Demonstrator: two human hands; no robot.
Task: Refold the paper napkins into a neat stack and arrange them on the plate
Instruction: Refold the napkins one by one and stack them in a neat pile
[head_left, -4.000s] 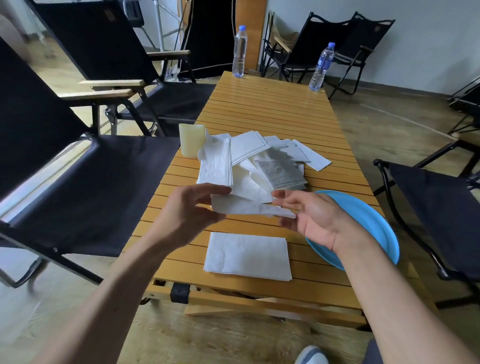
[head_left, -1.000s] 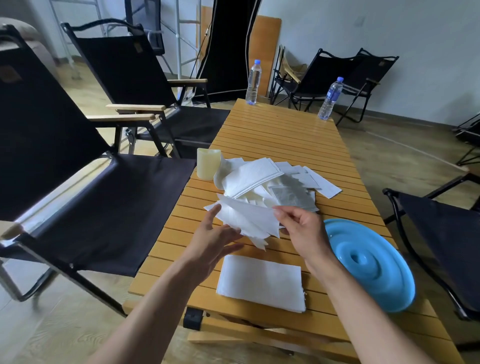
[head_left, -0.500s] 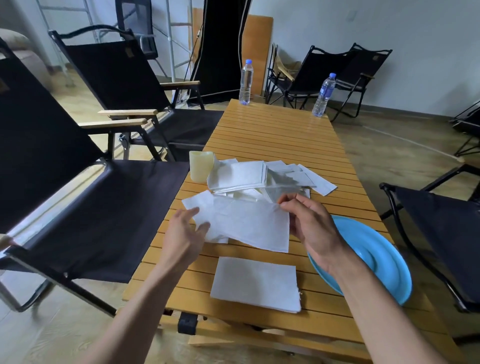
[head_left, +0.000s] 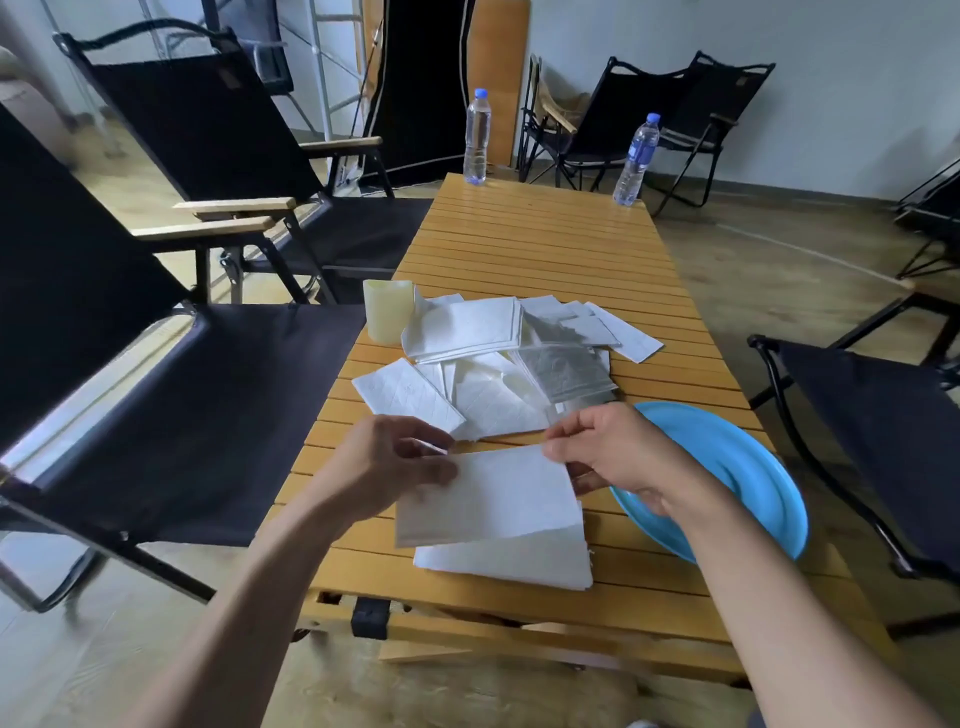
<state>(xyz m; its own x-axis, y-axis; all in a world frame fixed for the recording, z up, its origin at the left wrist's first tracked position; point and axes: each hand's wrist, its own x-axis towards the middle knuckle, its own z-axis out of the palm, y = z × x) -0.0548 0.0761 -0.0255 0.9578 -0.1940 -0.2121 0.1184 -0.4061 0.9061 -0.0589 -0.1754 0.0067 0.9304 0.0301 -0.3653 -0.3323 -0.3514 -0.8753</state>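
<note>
Slatted wooden worktop (head_left: 545, 244) with black folding chairs (head_left: 208, 405) on both sides, on a wood-look floor. The fingers of the left hand (head_left: 384, 467) and right hand (head_left: 613, 452) each pinch an upper corner of one folded napkin (head_left: 493, 493), held just above the folded stack (head_left: 519, 564) at the near edge. Loose napkins (head_left: 483, 358) are heaped mid-worktop beside a pale cup (head_left: 387, 310). Blue plate (head_left: 727, 467) lies at the right edge. A left water bottle (head_left: 477, 137) and a right water bottle (head_left: 635, 161) stand at the far end.

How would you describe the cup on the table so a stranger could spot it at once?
Start at the long wooden slatted table. On its left edge, right beside the heap of loose white napkins, stands the cup. It is the only pale yellow thing there, short and opaque, unlike the two clear bottles at the far end.
</note>
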